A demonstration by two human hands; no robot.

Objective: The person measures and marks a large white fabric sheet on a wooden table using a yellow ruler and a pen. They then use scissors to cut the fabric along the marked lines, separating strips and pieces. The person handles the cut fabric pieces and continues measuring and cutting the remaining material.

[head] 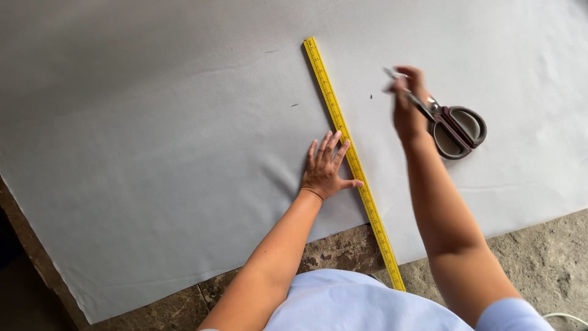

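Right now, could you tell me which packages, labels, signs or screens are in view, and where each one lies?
No packages, labels, signs or screens.
Only printed thing: a long yellow ruler with dark scale marks, lying diagonally on the grey sheet, under the fingers of the left hand.
The right hand is raised over the sheet beside dark-handled scissors.

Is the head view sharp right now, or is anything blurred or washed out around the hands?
Head view: right hand is motion-blurred over the scissors; left hand, flat beside the yellow ruler, is sharp. Light on the grey fabric is soft and even, no glare, with a faint shadow under the left forearm.
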